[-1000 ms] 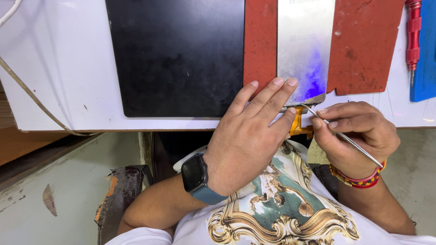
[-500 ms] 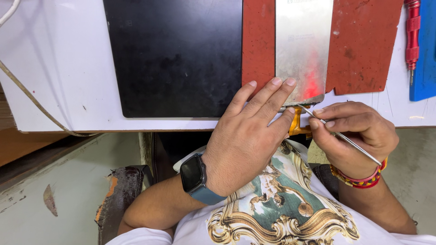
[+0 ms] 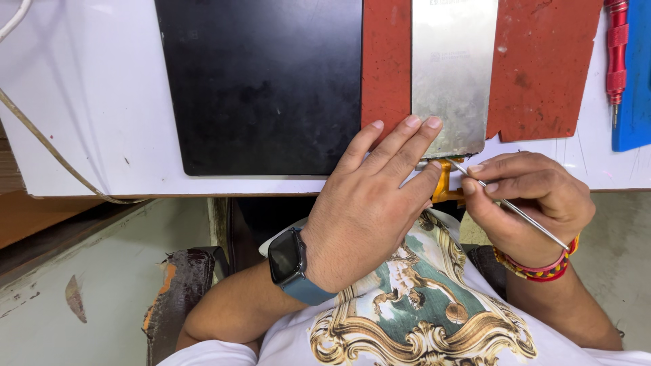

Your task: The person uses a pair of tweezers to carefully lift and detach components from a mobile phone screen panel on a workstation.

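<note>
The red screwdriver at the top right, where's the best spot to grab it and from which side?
Take the red screwdriver by its ribbed red handle, coming from its left side. It lies flat, tip toward the person, tight against the blue mat on its right, so that side looks blocked. The thin metal tip offers little grip.

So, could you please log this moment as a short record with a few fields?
Left hand: left hand lies flat, fingertips on the lower edge of the silver metal panel
Right hand: right hand pinches a thin metal tool, tip at the orange flex strip
Under panel: red mat on the white table
Beside: black pad to the left; red screwdriver to the right
Wrists: dark smartwatch left, red bracelet right
</note>
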